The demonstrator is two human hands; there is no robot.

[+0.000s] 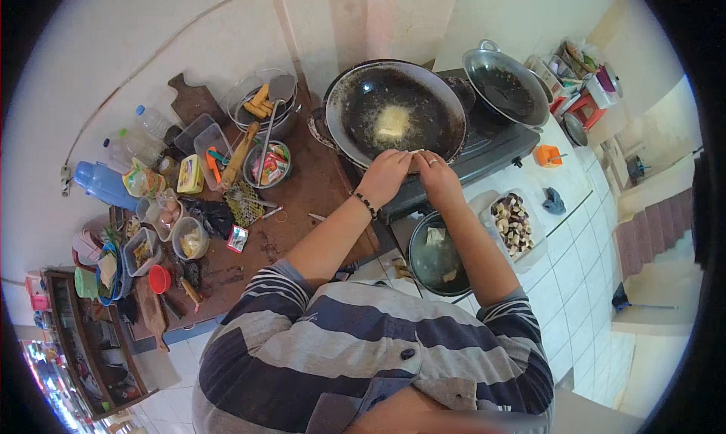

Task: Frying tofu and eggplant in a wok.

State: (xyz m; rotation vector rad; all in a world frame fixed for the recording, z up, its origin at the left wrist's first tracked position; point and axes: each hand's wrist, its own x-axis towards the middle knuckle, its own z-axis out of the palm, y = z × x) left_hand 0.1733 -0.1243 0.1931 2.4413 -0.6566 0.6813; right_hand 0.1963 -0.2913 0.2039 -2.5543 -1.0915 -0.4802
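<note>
My left hand [388, 172] and my right hand [435, 172] meet at the near rim of a large blackened wok [363, 88]. Between the fingertips of both is a small pale piece of food [417, 151], probably tofu, mostly covered by the fingers. In the wok's oil a pale block [393, 122] fries with foam around it. The wok stands on the left side of a black gas stove [488, 159]. Below my right forearm, a dark pot [420, 269] of cloudy liquid holds pale pieces [435, 235]; the forearm hides part of its rim.
A second wok [499, 88] rests on the stove's right. At right, a plastic container [488, 207] holds diced eggplant [513, 224]. On the brown table [306, 207] stand a spatula [272, 128] in a bowl, a strainer pot [289, 113] with fried pieces, bottles and containers.
</note>
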